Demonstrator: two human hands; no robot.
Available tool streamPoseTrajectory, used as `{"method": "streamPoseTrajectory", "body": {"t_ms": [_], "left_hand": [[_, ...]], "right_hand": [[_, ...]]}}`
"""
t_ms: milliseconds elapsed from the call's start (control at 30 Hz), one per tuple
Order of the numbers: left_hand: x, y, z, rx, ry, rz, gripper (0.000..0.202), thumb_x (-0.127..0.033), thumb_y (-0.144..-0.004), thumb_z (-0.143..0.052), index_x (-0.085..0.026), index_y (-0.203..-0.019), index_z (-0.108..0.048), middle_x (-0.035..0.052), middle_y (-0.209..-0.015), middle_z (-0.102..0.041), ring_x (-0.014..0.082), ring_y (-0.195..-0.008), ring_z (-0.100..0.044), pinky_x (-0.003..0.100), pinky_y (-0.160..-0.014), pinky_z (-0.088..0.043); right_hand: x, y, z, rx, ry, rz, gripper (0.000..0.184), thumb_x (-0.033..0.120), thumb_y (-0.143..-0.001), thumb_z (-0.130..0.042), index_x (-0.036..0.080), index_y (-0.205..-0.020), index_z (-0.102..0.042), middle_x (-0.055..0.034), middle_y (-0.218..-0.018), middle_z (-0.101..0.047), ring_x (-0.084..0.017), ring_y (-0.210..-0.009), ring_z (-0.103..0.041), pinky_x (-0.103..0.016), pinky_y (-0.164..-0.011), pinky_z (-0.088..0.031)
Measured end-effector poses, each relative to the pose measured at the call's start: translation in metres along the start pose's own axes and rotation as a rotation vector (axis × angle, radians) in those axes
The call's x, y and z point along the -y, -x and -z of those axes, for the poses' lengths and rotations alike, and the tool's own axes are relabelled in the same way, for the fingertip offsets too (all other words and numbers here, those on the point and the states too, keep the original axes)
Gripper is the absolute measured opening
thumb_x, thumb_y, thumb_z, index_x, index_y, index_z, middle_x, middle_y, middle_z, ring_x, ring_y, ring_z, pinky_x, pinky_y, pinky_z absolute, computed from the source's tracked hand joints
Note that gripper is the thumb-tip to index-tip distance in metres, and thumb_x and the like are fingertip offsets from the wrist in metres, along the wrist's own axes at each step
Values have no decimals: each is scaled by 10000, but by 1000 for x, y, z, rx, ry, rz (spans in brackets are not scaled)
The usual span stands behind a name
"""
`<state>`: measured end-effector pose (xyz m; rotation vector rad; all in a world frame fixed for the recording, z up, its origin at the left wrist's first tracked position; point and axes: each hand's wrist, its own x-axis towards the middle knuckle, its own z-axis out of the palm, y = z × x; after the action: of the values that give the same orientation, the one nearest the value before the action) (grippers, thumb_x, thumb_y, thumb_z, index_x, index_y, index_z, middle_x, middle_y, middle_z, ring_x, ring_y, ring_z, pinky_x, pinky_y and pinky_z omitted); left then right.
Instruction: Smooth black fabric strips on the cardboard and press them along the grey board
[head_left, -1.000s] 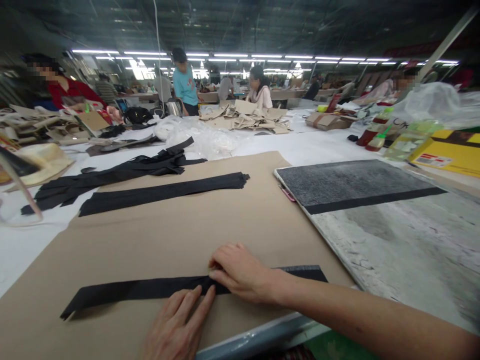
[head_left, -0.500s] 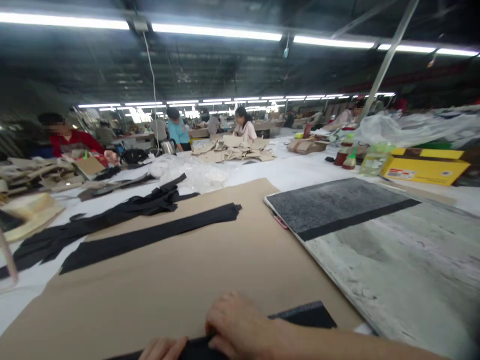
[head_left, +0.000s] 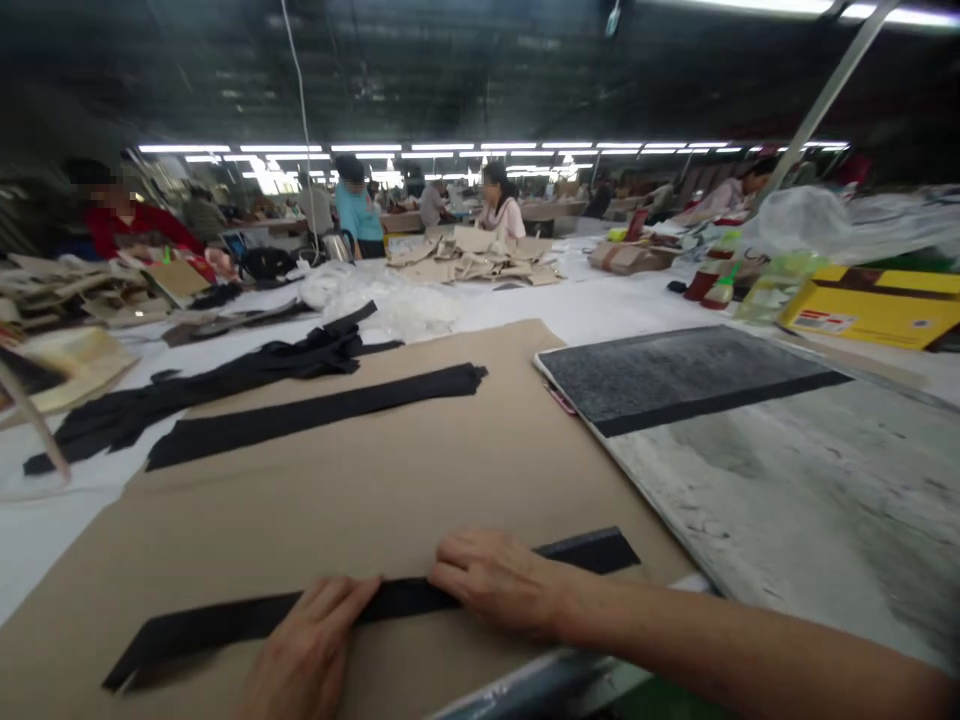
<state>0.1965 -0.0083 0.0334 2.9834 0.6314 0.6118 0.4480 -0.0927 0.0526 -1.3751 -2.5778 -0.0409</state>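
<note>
A long black fabric strip (head_left: 405,598) lies across the brown sheet (head_left: 420,470) near the front edge. My right hand (head_left: 495,582) is curled over the strip right of its middle, fingers closed on its far edge. My left hand (head_left: 315,640) rests on the strip left of the middle, fingers bent together over it; its thumb is hidden. Beyond them, a flat stack of black strips (head_left: 322,412) lies on the brown sheet, with a crumpled heap of black strips (head_left: 247,375) behind it.
To the right stands a pale stained board (head_left: 750,500) bearing a dark grey sheet (head_left: 675,370). A yellow box (head_left: 874,310) and bottles (head_left: 718,290) sit at the back right. Clear plastic (head_left: 390,300) and beige pieces (head_left: 472,255) lie farther back, where several people work.
The view has tilted down, bringing more of the front strip and both hands into sight. My hands stay on the strip, and the other strips keep their places.
</note>
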Motion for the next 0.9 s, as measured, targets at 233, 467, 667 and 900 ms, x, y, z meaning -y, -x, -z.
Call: {"method": "streamPoseTrajectory", "body": {"t_ms": [233, 467, 667, 900], "left_hand": [[-4, 1, 2, 74, 69, 54, 533, -13, -811, -383, -242, -1274, -514, -12, -1015, -626, 99, -953, -546, 156, -899, -448], [-3, 3, 1, 97, 14, -2, 593, -2, -797, -382, -251, -1330, -454, -5, -1054, -597, 118, -961, -513, 180, -896, -450], [-9, 2, -2, 142, -104, -3, 708, 26, -744, -371, -299, -1372, -398, 26, -1010, -580, 151, -907, -526, 246, -839, -497], [-17, -7, 3, 211, -184, -17, 761, 12, -715, -410, -330, -1392, -353, 24, -954, -581, 159, -844, -549, 280, -796, -521]], "right_hand": [[1, 2, 6, 33, -1, 47, 138, 143, -947, -432, 136, -964, -568, -32, -854, -533, -160, -785, -452, -267, -721, -378], [2, 7, 9, 16, 38, 50, 148, 152, -954, -421, 132, -996, -562, -38, -851, -522, -167, -784, -445, -277, -720, -373], [3, 8, 8, 15, 63, 57, 145, 149, -950, -422, 126, -992, -559, -47, -860, -527, -171, -786, -440, -289, -732, -371], [4, 9, 9, 7, 92, 97, 158, 137, -949, -409, 123, -960, -566, -49, -870, -526, -168, -760, -419, -301, -721, -358]]}}
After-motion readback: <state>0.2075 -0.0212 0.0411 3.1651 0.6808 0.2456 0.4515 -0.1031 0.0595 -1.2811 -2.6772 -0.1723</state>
